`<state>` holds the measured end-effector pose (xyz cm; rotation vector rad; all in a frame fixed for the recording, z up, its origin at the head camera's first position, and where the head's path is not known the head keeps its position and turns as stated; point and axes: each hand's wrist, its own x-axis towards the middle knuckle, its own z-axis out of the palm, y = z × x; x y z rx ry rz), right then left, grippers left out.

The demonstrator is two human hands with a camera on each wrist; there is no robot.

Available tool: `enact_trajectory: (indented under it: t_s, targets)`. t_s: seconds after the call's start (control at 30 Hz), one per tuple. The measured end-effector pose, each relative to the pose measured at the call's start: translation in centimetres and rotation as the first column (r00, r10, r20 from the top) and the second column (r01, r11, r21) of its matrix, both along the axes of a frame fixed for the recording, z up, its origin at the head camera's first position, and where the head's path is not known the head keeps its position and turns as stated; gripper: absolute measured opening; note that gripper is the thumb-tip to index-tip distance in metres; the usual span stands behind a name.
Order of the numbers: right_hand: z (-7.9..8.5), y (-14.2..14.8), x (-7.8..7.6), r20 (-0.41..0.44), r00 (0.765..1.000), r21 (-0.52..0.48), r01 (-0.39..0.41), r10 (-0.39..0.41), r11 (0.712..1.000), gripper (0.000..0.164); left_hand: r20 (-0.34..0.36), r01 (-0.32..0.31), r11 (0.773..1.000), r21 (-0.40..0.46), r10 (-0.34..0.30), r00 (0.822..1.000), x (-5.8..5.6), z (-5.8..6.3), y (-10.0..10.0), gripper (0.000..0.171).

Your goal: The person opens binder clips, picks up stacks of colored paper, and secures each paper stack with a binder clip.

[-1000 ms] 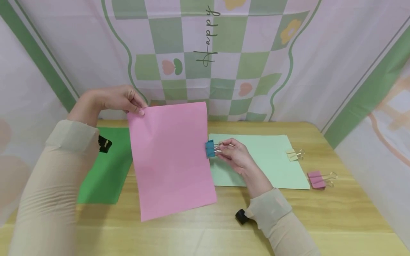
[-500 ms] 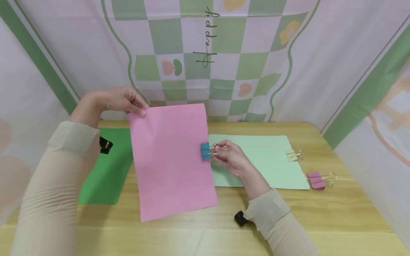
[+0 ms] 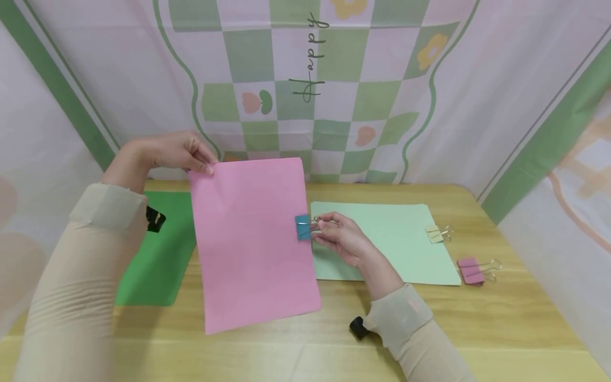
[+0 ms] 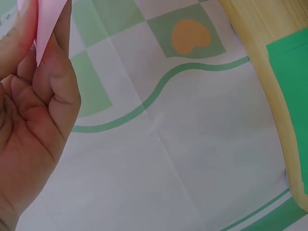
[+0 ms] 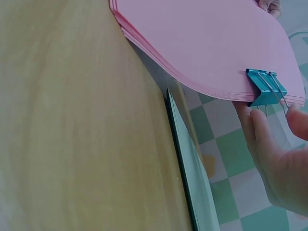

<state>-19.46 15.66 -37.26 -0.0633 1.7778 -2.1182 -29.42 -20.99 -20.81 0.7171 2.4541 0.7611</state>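
In the head view, the left hand (image 3: 179, 154) pinches the upper-left corner of the pink paper stack (image 3: 253, 244) from above, wrist bent. The stack is held up, slightly tilted, over the wooden table (image 3: 267, 353), between dark green paper (image 3: 157, 265) on its left and pale green paper (image 3: 382, 241) on its right. The right hand (image 3: 346, 239) angles up to the stack's right edge, thumb and fingers pinching the wire handles of the teal binder clip (image 3: 303, 227). The step in hand looks like working that clip on the edge; the next move seems to call for steady sheets and even control of the handles. The left wrist view shows pink paper between thumb and curled fingers. In the right wrist view, the clip straddles the stack's layered edge, the handles between thumb and fingers.
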Motion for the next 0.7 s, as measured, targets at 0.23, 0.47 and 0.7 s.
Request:
enact_trajectory:
  t_s: [0.23,0.47,0.7]
  targets:
    - [-0.08,0.12,-0.02,-0.002,1.000,0.012,-0.022,0.022,1.000,0.039,0.020,-0.039,0.999,-0.023,0.039,0.999,-0.07,-0.10,-0.08,0.024]
    - [-0.18,0.20,-0.14,0.015,0.999,0.002,-0.041,0.041,0.999,0.044,0.026,-0.044,0.999,-0.029,0.044,0.999,-0.29,-0.39,-0.17,0.024]
    - [-0.27,0.25,-0.13,0.029,0.998,-0.014,-0.046,0.047,0.999,0.048,-0.001,-0.073,0.996,-0.051,0.073,0.997,-0.36,-0.66,-0.04,0.024]
